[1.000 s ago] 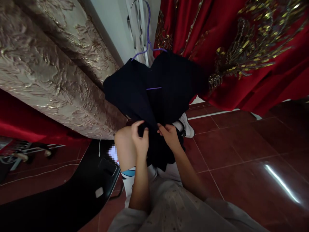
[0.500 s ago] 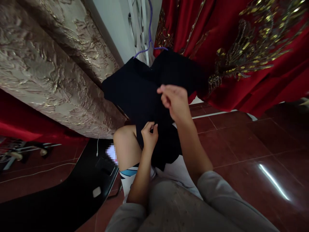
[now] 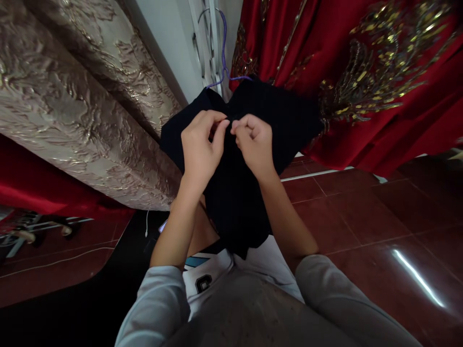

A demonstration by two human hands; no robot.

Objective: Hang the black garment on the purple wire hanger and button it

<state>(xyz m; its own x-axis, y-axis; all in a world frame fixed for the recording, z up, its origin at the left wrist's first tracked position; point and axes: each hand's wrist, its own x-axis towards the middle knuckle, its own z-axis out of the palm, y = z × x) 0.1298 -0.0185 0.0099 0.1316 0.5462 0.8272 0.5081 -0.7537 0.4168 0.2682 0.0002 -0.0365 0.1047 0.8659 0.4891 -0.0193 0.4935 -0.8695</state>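
Note:
A dark sleeveless vest (image 3: pixel 237 202) with a V-shaped neckline hangs from a purple hanger (image 3: pixel 224 53), its pointed lower hem resting over my lap. At the vest's front, just below the neckline, my left hand (image 3: pixel 202 140) pinches thumb and forefinger together at the cloth. Close beside it, my right hand (image 3: pixel 255 142) is also closed in a pinch on the vest front, fingers curled in. The two sets of fingertips almost meet. Whatever small part of the vest lies between them is too dark to make out.
Red curtain-like fabric with gold sequins (image 3: pixel 376 82) hangs at the right, beige textured fabric (image 3: pixel 72 96) at the left. A white metal rack (image 3: pixel 213 43) stands behind the hanger. To the lower left is a black surface (image 3: pixel 108 284) with a white cable (image 3: pixel 146 224).
My left hand has risen from the vest's lower part to its upper front, next to my right hand. My right hand has shifted slightly up and left, closing in a pinch.

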